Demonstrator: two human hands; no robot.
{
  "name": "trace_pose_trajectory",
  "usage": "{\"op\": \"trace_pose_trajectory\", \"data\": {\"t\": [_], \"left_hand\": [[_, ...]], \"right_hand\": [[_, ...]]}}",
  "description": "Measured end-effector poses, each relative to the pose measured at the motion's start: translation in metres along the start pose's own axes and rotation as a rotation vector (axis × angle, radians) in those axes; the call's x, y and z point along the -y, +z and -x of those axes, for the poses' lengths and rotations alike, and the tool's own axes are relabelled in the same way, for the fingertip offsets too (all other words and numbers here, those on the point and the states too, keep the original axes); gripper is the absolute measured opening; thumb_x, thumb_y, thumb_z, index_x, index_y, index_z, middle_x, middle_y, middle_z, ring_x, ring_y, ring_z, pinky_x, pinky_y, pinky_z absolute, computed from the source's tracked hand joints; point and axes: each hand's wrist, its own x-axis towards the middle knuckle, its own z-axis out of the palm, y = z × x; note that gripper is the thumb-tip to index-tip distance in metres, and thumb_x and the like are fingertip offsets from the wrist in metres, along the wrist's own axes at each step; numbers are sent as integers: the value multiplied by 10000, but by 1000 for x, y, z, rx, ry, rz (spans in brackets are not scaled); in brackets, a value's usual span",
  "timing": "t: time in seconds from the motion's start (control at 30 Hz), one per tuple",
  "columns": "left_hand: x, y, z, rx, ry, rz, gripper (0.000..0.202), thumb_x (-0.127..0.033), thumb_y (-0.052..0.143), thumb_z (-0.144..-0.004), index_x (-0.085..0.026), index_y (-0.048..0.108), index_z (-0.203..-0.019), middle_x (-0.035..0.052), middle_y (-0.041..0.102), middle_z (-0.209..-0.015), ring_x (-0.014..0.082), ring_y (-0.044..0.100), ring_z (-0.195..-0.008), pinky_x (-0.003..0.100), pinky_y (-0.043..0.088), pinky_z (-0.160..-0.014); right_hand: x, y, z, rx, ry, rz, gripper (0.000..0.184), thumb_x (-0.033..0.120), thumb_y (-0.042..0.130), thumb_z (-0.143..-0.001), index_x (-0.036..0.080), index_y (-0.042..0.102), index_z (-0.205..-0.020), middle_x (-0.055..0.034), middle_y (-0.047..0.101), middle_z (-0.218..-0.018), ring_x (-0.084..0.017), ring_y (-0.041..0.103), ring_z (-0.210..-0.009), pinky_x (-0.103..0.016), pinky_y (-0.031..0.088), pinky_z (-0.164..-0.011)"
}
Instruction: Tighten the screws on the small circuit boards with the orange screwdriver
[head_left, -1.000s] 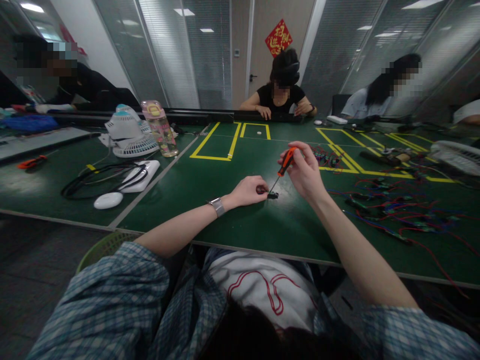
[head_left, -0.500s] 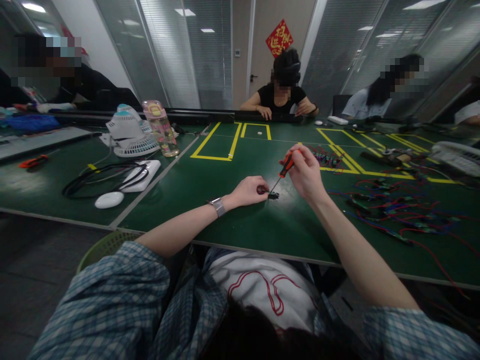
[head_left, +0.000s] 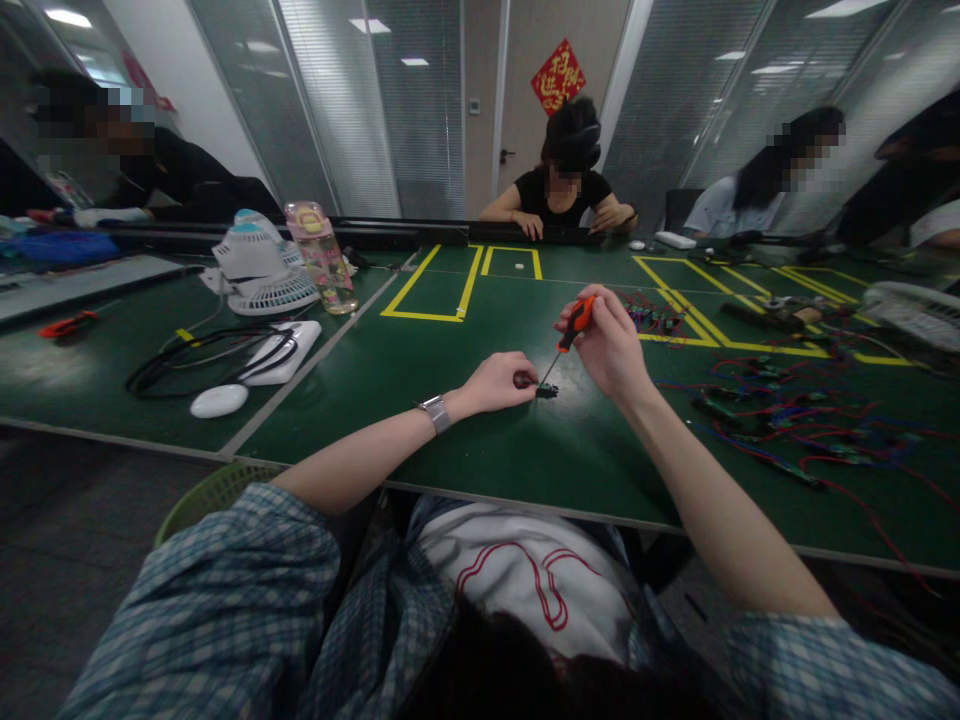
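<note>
My right hand [head_left: 611, 340] is closed round the red and black handle of a screwdriver [head_left: 576, 322]. Its thin shaft slants down to the left, and the tip meets a small dark electronic part [head_left: 548, 391] on the green table. My left hand [head_left: 501, 381] rests on the table with its fingers curled against the left end of that part, pinching it in place. A dark rounded piece shows between the left thumb and fingers; its kind I cannot make out.
Wired circuit boards [head_left: 795, 420] lie on the right, with more wired boards [head_left: 656, 318] beyond my right hand. To the left are a white fan [head_left: 259, 265], a bottle [head_left: 322, 258], a black cable [head_left: 172, 370] and a white mouse [head_left: 219, 401]. Co-workers sit around the table.
The screwdriver handle has turned slightly in my right hand, its tip staying on the part. My left hand is still. A person in dark clothing has come into view at far right.
</note>
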Motion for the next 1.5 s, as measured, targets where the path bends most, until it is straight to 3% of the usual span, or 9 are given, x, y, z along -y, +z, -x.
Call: {"op": "trace_pose_trajectory", "data": {"t": [0.17,0.47,0.77,1.0,1.27,1.5], "left_hand": [[0,0,0,-3,8,4,73,-161,668,-769,-138,721,-813,23,654,-788,119,588,-687,210,435,-616],[0,0,0,-8,3,23,63,-159,671,-768,-136,718,-804,19,643,-769,118,578,-674,211,433,-608],[-1,0,1,-2,-8,22,70,-161,666,-773,-140,716,-817,25,659,-798,119,591,-689,208,445,-613],[0,1,0,5,1,4,81,-165,661,-776,-139,724,-820,24,654,-793,116,591,-685,211,441,-614],[1,1,0,0,8,2,67,-170,662,-776,-145,718,-804,21,649,-781,119,585,-683,215,439,-617],[0,0,0,-1,14,15,67,-161,665,-772,-140,719,-805,23,651,-788,119,583,-685,212,437,-615]], "right_hand": [[0,0,-1,-41,-47,-18,226,459,762,-761,294,646,-864,45,602,-783,-105,598,-714,-278,568,-771],[3,1,2,-26,-25,16,264,466,707,-816,328,667,-1037,31,685,-844,-115,656,-764,-271,561,-770],[1,-2,0,-30,-8,-1,194,479,679,-833,299,646,-898,33,664,-805,-118,653,-765,-277,573,-783],[1,1,-1,-81,-12,-42,271,473,814,-694,293,664,-830,50,609,-772,-104,583,-680,-295,591,-786],[2,-2,1,27,11,16,229,483,676,-841,333,643,-1010,35,677,-834,-113,661,-753,-288,577,-781],[1,3,2,-3,-12,6,245,480,662,-854,315,685,-1034,18,703,-874,-113,672,-774,-277,573,-785]]}}
